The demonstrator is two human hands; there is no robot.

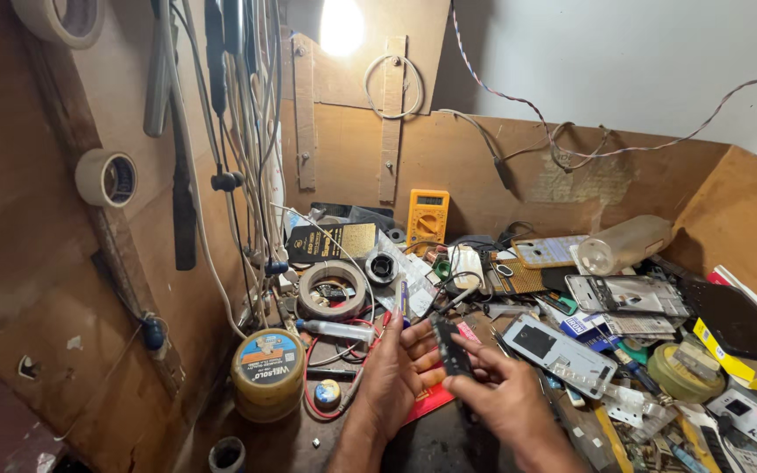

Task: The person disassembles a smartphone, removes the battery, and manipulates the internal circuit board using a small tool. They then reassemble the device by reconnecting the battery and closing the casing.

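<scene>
Low in the middle of the view, both my hands hold a small black circuit board [451, 349] upright over the workbench. My left hand [393, 372] cups it from the left with the fingers curled round its lower edge. From the right, my right hand [503, 392] pinches the same board between thumb and fingers. A red sheet [429, 401] lies flat under my hands. A clear syringe [336, 330] and a roll of brown tape [333, 290] lie just beyond my left hand.
A yellow multimeter [428, 215] leans on the back wall. A round yellow tin [267, 371] stands at left. Phone frames [561, 352], a clear bottle [626, 244], screens and small parts crowd the right side. Cables [243, 131] and tape rolls [106, 178] hang on the left wall.
</scene>
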